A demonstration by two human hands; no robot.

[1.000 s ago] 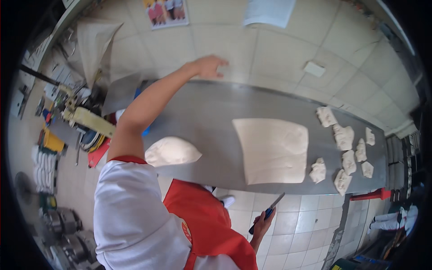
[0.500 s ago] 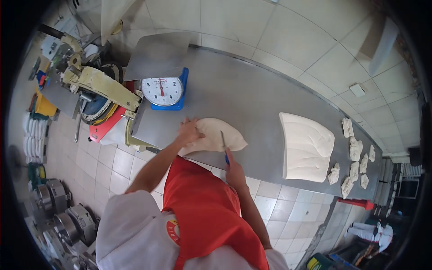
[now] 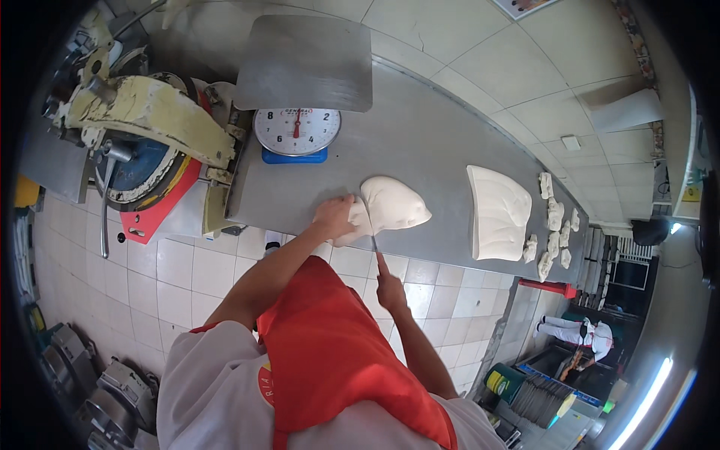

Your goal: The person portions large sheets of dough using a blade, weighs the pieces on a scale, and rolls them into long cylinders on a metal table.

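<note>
My right hand [image 3: 390,291] is closed around the handle of a knife [image 3: 375,244]. The blade stands in a cut through pale dough, by the near edge of the metal table [image 3: 427,142]. To the right of the blade lies the larger, rounded dough portion [image 3: 396,204], tapering to a point. My left hand [image 3: 334,218] presses and grips the smaller dough portion [image 3: 358,223] left of the cut, its fingers partly hidden against it. Whether the two portions are fully separated at the near end cannot be told.
Behind my left hand stands a blue dial scale [image 3: 298,132] with a flat metal pan [image 3: 304,64]. A cream-painted machine [image 3: 150,116] borders the table's left end. Farther right lie a dough slab [image 3: 499,216] and several small dough pieces [image 3: 554,215]. Another person [image 3: 596,337] is at lower right.
The knife has passed down through the dough toward the table's near edge, opening a cut. My left hand has shifted close beside the blade. The view has turned and moved.
</note>
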